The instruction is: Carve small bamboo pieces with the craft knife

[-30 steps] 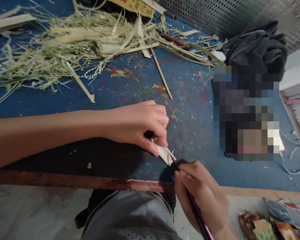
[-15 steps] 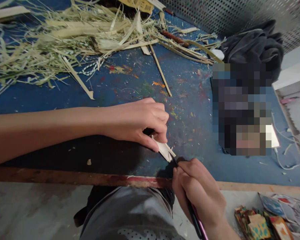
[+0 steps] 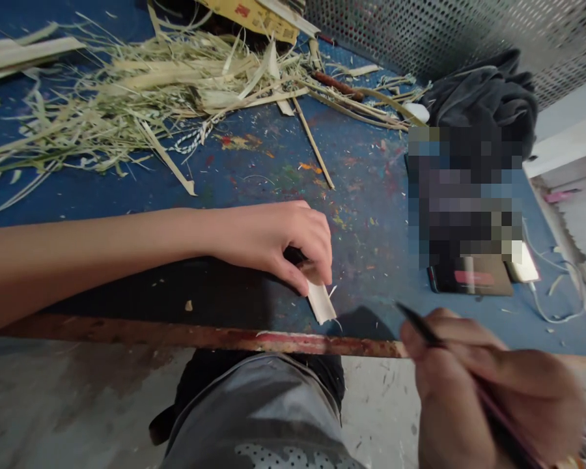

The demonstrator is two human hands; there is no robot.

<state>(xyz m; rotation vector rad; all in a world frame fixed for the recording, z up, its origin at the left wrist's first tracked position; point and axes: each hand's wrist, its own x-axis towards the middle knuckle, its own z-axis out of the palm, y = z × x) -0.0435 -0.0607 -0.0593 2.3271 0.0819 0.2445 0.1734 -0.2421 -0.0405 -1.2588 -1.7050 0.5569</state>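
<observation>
My left hand (image 3: 293, 244) rests on the blue table, thumb and fingers closed on a short, pale strip of dried plant stalk (image 3: 321, 303). The strip's free end points toward the table's front edge, and a thin sliver sticks up at its side. To the right, raised and apart from the strip, my right hand (image 3: 488, 384) is wrapped around a slim craft knife (image 3: 422, 326). Its dark pointed blade aims up and left; the handle is partly hidden by the fingers and blurred.
A heap of shredded plant strips (image 3: 176, 85) lies along the back left. A thin stick (image 3: 315, 143) lies ahead of my left hand. Dark cloth (image 3: 483, 98), a pixelated patch, a phone (image 3: 522, 264) and a white cable (image 3: 549, 312) occupy the right side. A perforated metal panel (image 3: 400, 39) stands behind.
My right hand has lifted the craft knife away from the strip's end, moving right and nearer the camera. My left hand still holds the strip, now turned slightly. The view has shifted a little.
</observation>
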